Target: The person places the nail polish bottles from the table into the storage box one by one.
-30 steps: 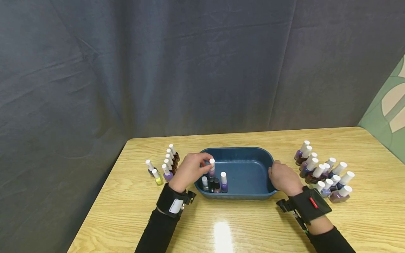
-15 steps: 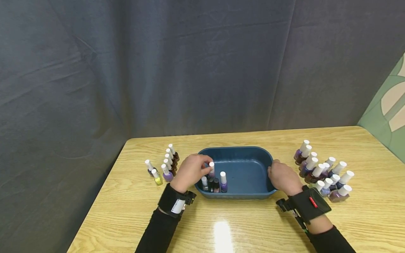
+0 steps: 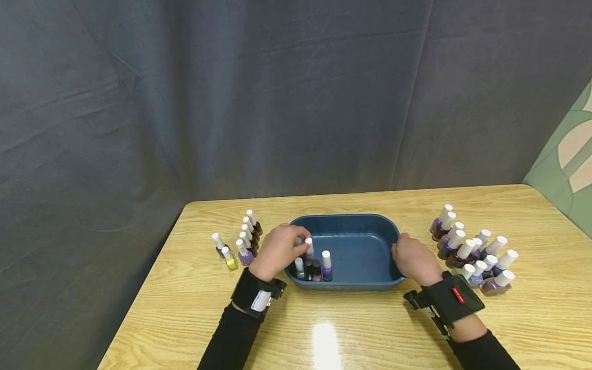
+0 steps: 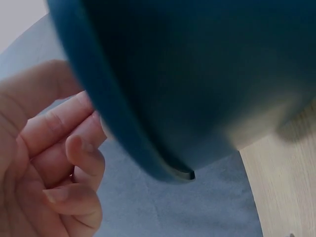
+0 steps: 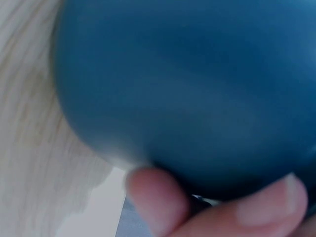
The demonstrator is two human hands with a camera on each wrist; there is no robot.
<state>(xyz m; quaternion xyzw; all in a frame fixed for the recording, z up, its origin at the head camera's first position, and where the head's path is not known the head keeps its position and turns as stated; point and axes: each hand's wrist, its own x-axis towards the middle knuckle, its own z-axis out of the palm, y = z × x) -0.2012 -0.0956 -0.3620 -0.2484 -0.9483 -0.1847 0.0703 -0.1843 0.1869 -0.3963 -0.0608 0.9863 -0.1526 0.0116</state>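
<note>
A dark blue oblong plastic tub (image 3: 365,257) stands on the table between both hands. Over its left end, my left hand (image 3: 276,252) pinches a white-capped, pale purple nail polish bottle (image 3: 309,250) with thumb and forefinger. More bottles stand along the tub's near left side: a small white-capped one (image 3: 299,269), black-capped ones (image 3: 316,271) and a purple one (image 3: 327,267). In the left wrist view the tub's wall hides the left fingertips. My right hand (image 3: 414,258) grips the tub's right rim; its thumb (image 5: 269,207) shows against the tub's outer wall in the right wrist view.
Left of the tub stands a slanting row of white-capped bottles (image 3: 246,241), with a yellow bottle (image 3: 229,259) beside it. A larger cluster of bottles (image 3: 472,257) occupies the right, close to the right wrist. A grey curtain (image 3: 296,103) hangs behind the wooden table (image 3: 185,329).
The left hand has lowered the nail polish bottle slightly into the tub. A white cap now shows under its fingers. The right hand and the tub have stayed in place.
</note>
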